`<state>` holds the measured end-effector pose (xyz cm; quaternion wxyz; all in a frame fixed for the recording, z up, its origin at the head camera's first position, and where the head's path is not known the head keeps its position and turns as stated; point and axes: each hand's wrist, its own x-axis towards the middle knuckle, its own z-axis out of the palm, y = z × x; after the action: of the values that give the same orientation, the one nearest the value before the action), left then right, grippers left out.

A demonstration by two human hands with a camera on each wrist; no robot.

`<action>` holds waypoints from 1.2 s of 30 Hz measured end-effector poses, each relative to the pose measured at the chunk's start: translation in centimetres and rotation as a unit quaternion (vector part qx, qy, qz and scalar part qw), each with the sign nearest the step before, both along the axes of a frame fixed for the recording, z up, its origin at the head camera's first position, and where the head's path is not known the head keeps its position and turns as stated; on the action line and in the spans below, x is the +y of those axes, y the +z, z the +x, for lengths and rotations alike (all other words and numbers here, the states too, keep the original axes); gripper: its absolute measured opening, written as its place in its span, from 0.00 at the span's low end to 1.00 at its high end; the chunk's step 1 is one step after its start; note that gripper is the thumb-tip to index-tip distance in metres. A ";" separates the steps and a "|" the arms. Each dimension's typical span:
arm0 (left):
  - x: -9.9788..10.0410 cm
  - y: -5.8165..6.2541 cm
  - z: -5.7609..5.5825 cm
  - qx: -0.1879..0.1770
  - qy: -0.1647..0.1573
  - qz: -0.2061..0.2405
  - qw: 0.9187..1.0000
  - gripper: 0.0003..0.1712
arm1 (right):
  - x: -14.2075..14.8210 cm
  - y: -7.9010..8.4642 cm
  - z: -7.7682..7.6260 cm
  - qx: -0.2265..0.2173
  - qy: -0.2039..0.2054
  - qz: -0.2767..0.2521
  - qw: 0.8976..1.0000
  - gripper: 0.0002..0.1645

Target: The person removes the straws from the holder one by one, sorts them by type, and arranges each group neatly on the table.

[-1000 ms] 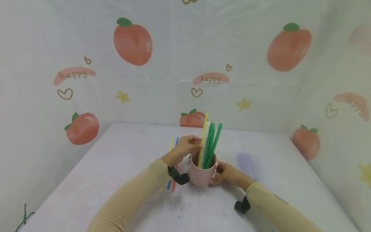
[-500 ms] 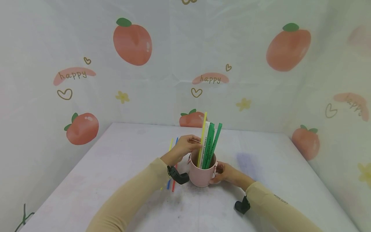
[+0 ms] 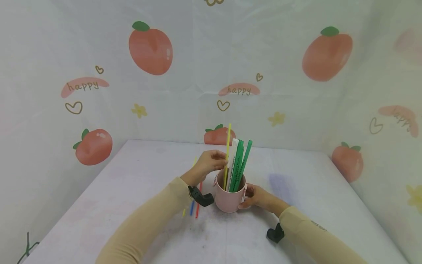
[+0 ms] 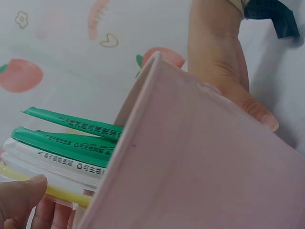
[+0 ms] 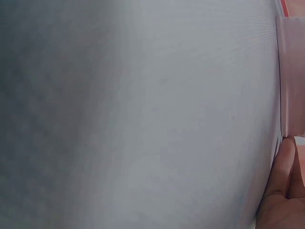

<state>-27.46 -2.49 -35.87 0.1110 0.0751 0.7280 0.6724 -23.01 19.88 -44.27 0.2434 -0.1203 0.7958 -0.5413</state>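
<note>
Room along tabletop (image 3: 132, 176) left and right edges; middle blocked by pink cup (image 3: 227, 202), tall packets (image 3: 237, 167), loose straws (image 3: 197, 211), forearms (image 3: 145, 227).

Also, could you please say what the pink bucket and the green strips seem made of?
Pink bucket: probably painted metal or plastic, satin, given its smooth wall. Green strips: likely thin paper or film, fairly matte, being flat and printed.

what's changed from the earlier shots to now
The left hand, pinching the yellow straw in the pink cup, has moved slightly up and to the left in the head view; the straw has risen a little and stands more upright. Nothing was visibly let go. The right hand stays on the cup; the green packets and red straw look unchanged.
</note>
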 end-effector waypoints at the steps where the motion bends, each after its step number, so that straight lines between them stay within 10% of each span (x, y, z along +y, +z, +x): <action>1: 0.0 0.1 0.0 0.001 0.003 0.005 1.000 0.11 | 0.0 0.0 0.0 -0.001 -0.001 0.000 1.000 0.46; 25: -4.3 5.6 -0.6 0.053 0.066 0.159 0.984 0.16 | 0.0 0.2 0.2 0.003 0.003 -0.002 1.000 0.41; 36: -6.8 5.6 -1.2 0.055 0.087 0.160 0.982 0.19 | 0.2 0.1 0.1 0.003 0.011 -0.013 1.000 0.41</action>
<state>-28.61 -9.26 -30.31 -0.0015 0.0648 0.6197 0.7822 -22.94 20.05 -44.21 0.2455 -0.1342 0.7877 -0.5488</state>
